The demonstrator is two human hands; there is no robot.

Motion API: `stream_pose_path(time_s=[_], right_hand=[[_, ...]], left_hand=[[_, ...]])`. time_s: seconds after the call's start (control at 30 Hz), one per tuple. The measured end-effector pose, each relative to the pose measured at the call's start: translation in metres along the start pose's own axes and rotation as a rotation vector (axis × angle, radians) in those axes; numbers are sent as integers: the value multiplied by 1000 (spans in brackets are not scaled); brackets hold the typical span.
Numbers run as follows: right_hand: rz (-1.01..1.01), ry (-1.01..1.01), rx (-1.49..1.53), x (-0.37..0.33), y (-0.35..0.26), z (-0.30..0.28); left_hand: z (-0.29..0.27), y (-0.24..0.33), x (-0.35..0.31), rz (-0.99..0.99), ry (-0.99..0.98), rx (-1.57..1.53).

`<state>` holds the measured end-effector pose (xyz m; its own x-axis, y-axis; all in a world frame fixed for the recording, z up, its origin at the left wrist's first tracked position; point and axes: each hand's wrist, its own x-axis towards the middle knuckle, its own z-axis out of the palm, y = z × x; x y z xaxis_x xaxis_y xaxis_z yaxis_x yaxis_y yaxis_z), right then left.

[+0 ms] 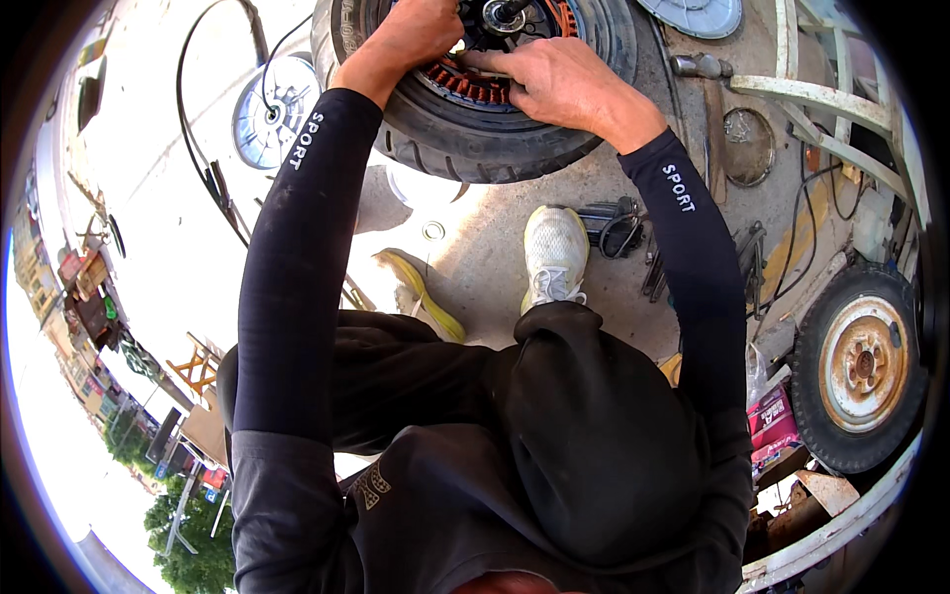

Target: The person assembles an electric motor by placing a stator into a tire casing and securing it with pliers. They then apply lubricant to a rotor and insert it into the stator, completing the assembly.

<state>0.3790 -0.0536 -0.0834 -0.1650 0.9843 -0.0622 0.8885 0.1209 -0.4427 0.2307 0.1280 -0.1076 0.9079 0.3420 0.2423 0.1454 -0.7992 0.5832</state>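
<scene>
A wheel with a black tyre [475, 148] lies flat on the ground in front of me, its hub motor uncovered. Reddish copper windings [482, 89] ring the inside, around a central axle [505, 14]. My left hand [421, 35] is closed over the left part of the motor; what its fingertips grip, if anything, is hidden. From the right reaches my right hand [566, 84], its index finger stretched out over the windings towards the left fingertips. The remaining right fingers bend down at the windings' edge, partly hidden.
A round silver cover [277, 111] with a black cable lies left of the wheel, another grey disc [698, 12] at the far right. A hammer [701, 66], a round dish [748, 147] and several tools [653, 272] lie right. A rusty-rimmed wheel [859, 366] leans by a white metal frame [841, 99].
</scene>
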Motion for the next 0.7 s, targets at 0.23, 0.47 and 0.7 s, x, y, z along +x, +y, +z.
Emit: stream_pose_path(time_s=[0.23,0.47,0.7], right_hand=[[2,261,-333,-22,11,16],[266,309,187,-43,5,16],[287,262,79,-33,-1,25]], left_hand=[[3,4,0,-5,12,-21],[4,6,-4,-74,-15,5],[16,-3,-11,-39,65,101]])
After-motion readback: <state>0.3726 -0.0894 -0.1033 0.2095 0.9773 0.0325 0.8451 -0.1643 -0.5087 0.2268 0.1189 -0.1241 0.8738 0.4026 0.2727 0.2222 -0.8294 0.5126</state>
